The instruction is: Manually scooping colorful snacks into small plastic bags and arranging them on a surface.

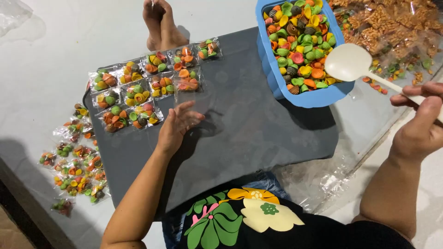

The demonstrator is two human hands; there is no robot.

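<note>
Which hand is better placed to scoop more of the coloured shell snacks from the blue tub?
Right. The right hand holds the white spoon over the blue tub; the left hand rests flat beside the filled packets.

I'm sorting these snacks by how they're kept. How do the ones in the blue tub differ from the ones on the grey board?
The snacks in the blue tub lie loose in one deep heap; those on the grey board are sealed in small clear packets. The heap is jumbled, the packets sit flat in rows. The right hand holds a white spoon over the tub; the left hand rests by the packets. Both are the same colourful shell shapes.
</note>
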